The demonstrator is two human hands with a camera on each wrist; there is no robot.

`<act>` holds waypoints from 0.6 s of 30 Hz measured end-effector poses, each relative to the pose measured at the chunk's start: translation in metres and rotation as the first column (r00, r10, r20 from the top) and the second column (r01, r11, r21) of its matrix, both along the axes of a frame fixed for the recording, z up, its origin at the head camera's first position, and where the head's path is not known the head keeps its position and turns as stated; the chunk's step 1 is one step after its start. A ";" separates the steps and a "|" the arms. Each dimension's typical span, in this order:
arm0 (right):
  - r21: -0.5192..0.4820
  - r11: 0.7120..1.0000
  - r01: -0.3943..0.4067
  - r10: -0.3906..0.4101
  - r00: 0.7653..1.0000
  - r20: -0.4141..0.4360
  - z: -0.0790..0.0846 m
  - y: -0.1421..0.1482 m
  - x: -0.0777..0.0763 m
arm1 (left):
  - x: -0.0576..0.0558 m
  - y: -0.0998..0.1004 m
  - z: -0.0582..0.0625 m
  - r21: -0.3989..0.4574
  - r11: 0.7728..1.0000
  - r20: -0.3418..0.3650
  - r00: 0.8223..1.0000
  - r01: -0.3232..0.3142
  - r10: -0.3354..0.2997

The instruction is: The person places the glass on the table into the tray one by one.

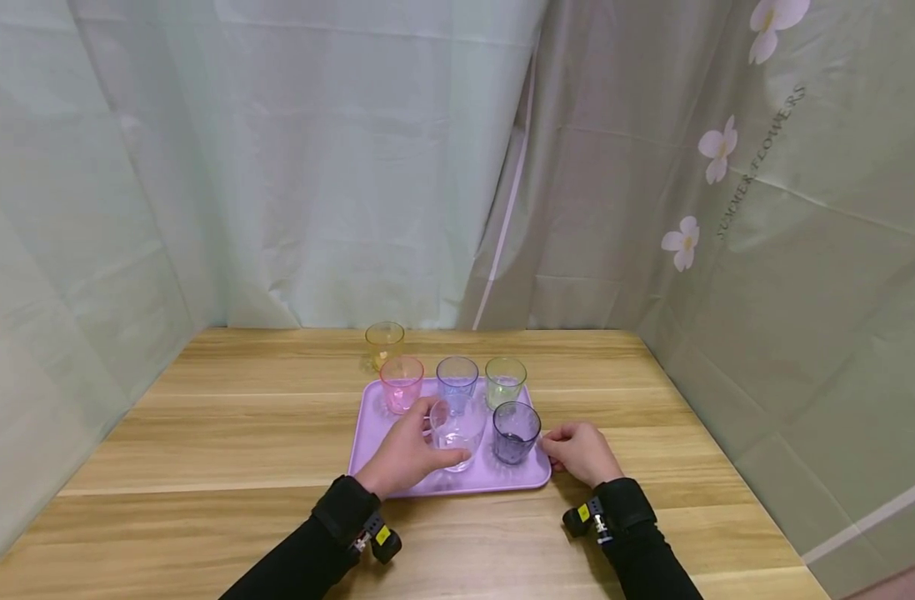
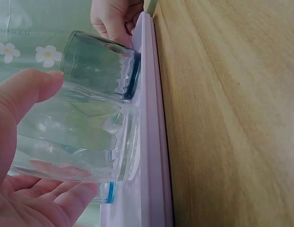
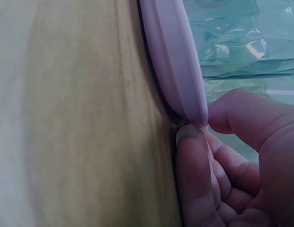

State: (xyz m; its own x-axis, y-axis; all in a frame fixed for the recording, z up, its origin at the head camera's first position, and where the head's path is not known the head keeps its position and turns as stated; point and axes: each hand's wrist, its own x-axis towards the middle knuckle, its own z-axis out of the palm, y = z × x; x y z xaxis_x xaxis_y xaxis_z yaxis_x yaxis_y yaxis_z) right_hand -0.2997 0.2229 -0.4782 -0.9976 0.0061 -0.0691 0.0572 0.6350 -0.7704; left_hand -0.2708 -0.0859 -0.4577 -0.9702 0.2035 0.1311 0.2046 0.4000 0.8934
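Observation:
My left hand (image 1: 412,450) grips a clear glass (image 1: 459,429) on the front part of a lilac tray (image 1: 371,429). In the left wrist view, thumb and fingers lie on opposite sides of that glass (image 2: 71,142), its base close over the tray. Right of it on the tray stands a dark grey glass (image 1: 516,435). My right hand (image 1: 583,452) pinches the tray's right edge near the front corner; the right wrist view has the thumb at the top of the rim (image 3: 196,90) and a fingertip against its underside.
Behind, a pink glass (image 1: 402,387), a blue glass (image 1: 457,377) and a green glass (image 1: 506,382) form a row on the tray. Past its back left corner, a yellow glass (image 1: 385,340) stands on the wooden table (image 1: 240,450). Curtains (image 1: 352,167) surround the table's back and sides.

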 end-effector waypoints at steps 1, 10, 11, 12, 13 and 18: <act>0.000 1.000 0.000 0.000 1.000 -0.001 0.000 0.000 0.000 | 0.000 0.001 0.000 -0.003 1.000 -0.004 1.000 -0.002 0.002; -0.005 1.000 -0.005 0.005 1.000 -0.008 0.000 -0.001 0.001 | 0.000 0.003 -0.002 0.006 1.000 0.012 1.000 -0.010 0.010; -0.007 1.000 -0.006 0.006 1.000 -0.010 0.001 -0.001 0.001 | 0.000 0.003 -0.002 0.003 1.000 0.009 1.000 -0.007 0.007; -0.006 1.000 -0.007 0.007 1.000 -0.011 0.000 -0.001 0.001 | 0.000 0.003 -0.002 0.003 1.000 0.010 1.000 -0.009 0.009; -0.003 1.000 -0.006 0.006 1.000 -0.012 0.001 -0.001 0.001 | 0.000 0.003 -0.003 0.004 1.000 0.010 1.000 -0.009 0.009; 0.006 1.000 -0.009 0.009 1.000 -0.011 0.001 -0.001 0.001 | 0.000 0.004 -0.005 0.013 1.000 0.007 1.000 -0.010 0.010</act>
